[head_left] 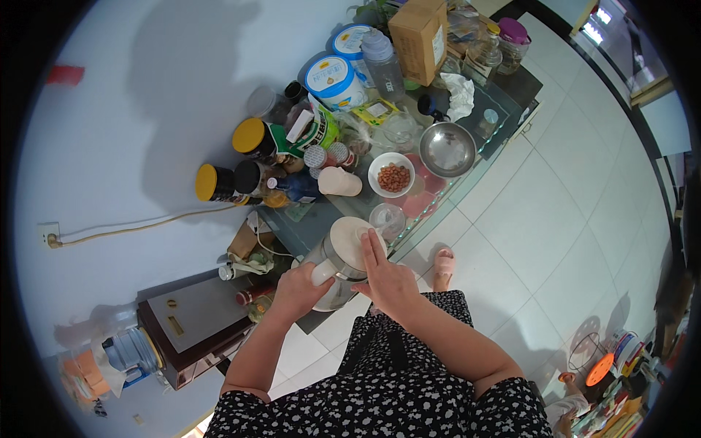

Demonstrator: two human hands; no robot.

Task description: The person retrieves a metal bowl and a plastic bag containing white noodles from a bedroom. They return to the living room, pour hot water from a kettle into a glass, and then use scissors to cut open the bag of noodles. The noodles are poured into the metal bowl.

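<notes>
In the middle stands a clear jug (315, 255) with a cream lid (349, 241) and a pale handle, at the near end of the glass-topped table. My left hand (298, 292) is closed around the handle. The stretched fingers of my right hand (391, 283) lie on the lid's top, its thumb lower by the jug's side. Just beyond the lid is a clear cup (388, 220). Farther off, a white bowl (375, 180) holds reddish-brown nuts or beans, beside a cream cylindrical thing (340, 182). The jug's lower part is partly hidden by my hands.
A steel pan (447, 150) sits near the table's right edge. Jars with yellow lids (249, 136), tubs (334, 82), a grey bottle (383, 66) and a cardboard box (418, 40) crowd the wall side. A white cord runs behind the jug. A brown cabinet (193, 321) stands at left.
</notes>
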